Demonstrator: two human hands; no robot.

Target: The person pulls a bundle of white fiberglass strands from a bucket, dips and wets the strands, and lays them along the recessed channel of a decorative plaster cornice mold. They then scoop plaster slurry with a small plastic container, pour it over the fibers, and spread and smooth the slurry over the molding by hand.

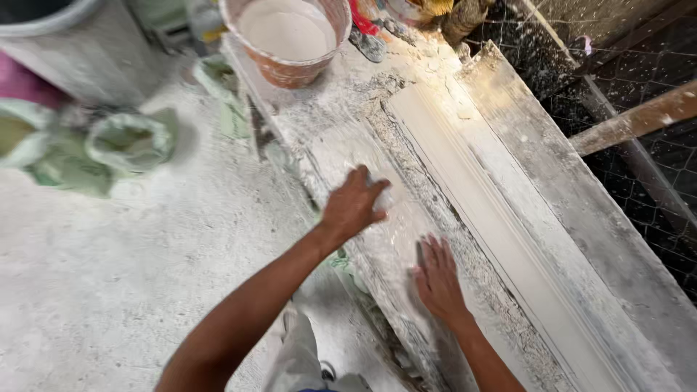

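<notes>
Seen from my head camera: my left hand (353, 205), at the centre of the frame, is closed over a small pale lump (382, 198), probably a wad of wet plaster or a rag, and presses it onto the wet plaster strip (377, 239) that runs diagonally down the worktop (610, 239). My right hand (438, 279), just below and right of it, lies flat with fingers spread, palm down on the same strip, holding nothing.

The risk, as I judge it: the surface looks slick, so a hard push could let my left hand skid and gouge the soft layer. My right palm, resting its weight there, could leave a print. Just right of my hands lies the long white moulding (501, 218); a slip that way could smear it. The orange bucket (289, 36) of white mix sits at the top centre, near the worktop's end, where a jolt might tip it.

My left arm reaches in from the lower left, wrist bent down. My right forearm comes up from the bottom edge, nearly straight.
</notes>
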